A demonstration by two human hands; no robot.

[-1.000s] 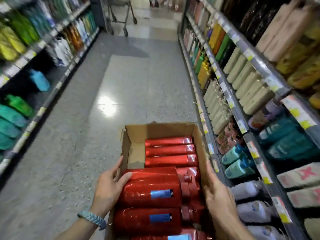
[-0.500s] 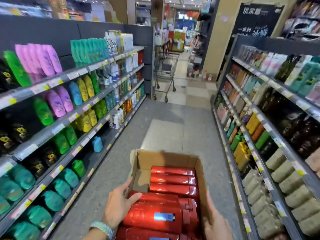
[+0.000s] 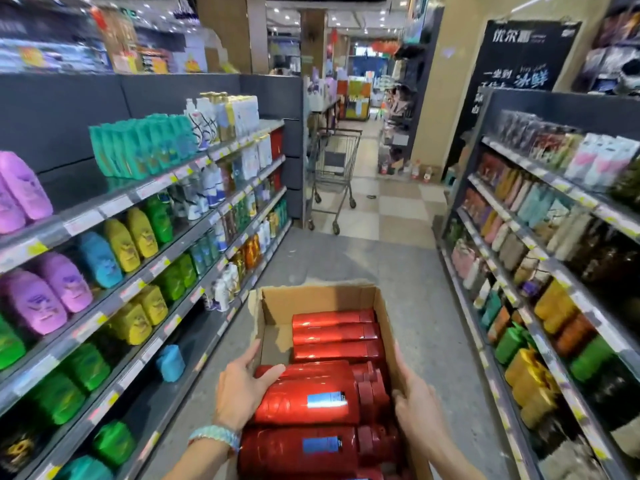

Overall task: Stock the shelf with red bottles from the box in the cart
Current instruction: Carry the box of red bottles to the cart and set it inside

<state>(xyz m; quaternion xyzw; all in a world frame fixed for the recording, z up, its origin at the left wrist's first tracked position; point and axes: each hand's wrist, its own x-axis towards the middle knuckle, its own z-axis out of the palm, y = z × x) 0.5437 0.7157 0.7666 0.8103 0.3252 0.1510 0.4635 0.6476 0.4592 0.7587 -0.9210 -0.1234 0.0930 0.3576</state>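
An open cardboard box (image 3: 317,295) sits low in the middle of the head view, holding several red bottles (image 3: 332,351) that lie on their sides. My left hand (image 3: 239,389) holds the box's left wall, thumb across the base of a large red bottle (image 3: 308,396), fingers along the wall. My right hand (image 3: 417,407) holds the right wall, thumb hooked over the rim. The box's near end and whatever carries it are out of view.
Stocked shelves line both sides of the aisle: the left shelving (image 3: 114,206) with coloured bottles, the right shelving (image 3: 540,258) likewise. A wire shopping cart (image 3: 334,174) stands at the far end of the grey floor (image 3: 346,258). A blue bottle (image 3: 170,362) stands alone on a low left shelf.
The view has lifted from the box and floor to the whole aisle ahead. Both hands stay on the box's sides in the same grip.
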